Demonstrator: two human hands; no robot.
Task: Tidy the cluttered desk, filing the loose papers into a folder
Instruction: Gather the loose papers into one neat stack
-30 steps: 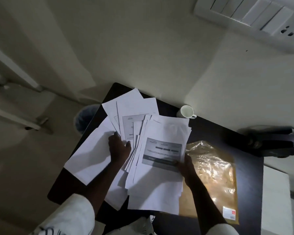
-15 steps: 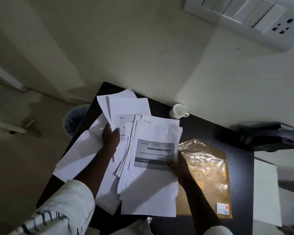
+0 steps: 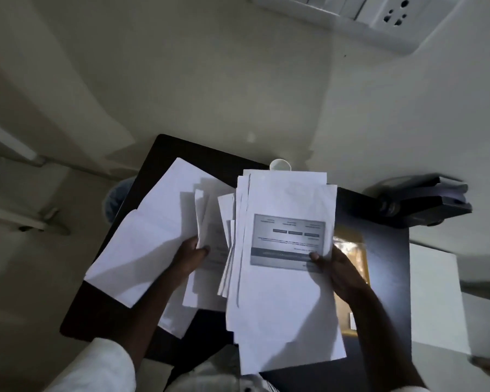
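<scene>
The stack of papers (image 3: pixel 283 292) is judged light, limp and slippery: its sheets are unevenly squared, with edges fanned out along the left side, so single leaves could slide free or crease if it were taken by a corner. A long edge is the better hold, thumb on top and fingers beneath. It is held that way: the right hand (image 3: pixel 340 267) is clamped on the right edge beside the printed block, so the stack hangs left of the grip, extending far and near. The left hand (image 3: pixel 190 256) is closed on a few further sheets (image 3: pixel 210 230) just beside the stack, above the loose sheets (image 3: pixel 153 236) spread on the desk (image 3: pixel 385 250). The amber folder (image 3: pixel 351 247) lies under the right hand, mostly covered.
</scene>
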